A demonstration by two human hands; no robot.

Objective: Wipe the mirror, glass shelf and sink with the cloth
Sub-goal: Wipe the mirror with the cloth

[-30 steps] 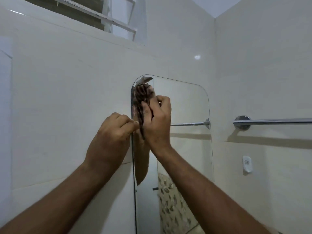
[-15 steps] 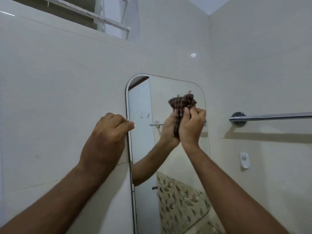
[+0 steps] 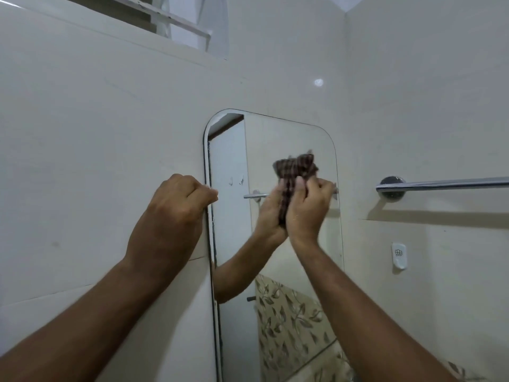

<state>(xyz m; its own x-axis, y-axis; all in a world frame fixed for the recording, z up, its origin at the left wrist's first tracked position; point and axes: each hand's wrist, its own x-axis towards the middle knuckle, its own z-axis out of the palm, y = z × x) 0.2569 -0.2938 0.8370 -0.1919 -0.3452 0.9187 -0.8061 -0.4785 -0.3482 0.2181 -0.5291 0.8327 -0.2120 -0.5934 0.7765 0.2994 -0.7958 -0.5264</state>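
A tall mirror [image 3: 275,139] with rounded corners hangs on the cream tiled wall. My right hand [image 3: 308,208] presses a dark brown checked cloth [image 3: 296,168] against the glass near the mirror's right edge, at upper-middle height. My left hand [image 3: 176,205] grips the mirror's left edge with curled fingers. The mirror reflects my right arm, the cloth, a door and leaf-patterned tiles. The glass shelf and the sink are out of view.
A chrome towel rail [image 3: 440,184] runs along the right wall beside the mirror. A small white wall hook [image 3: 398,255] sits below it. A louvred window [image 3: 154,15] is high on the wall at the upper left.
My right hand swept the cloth from the mirror's upper left edge across to its right side, then dipped slightly. My left hand stayed on the left edge.
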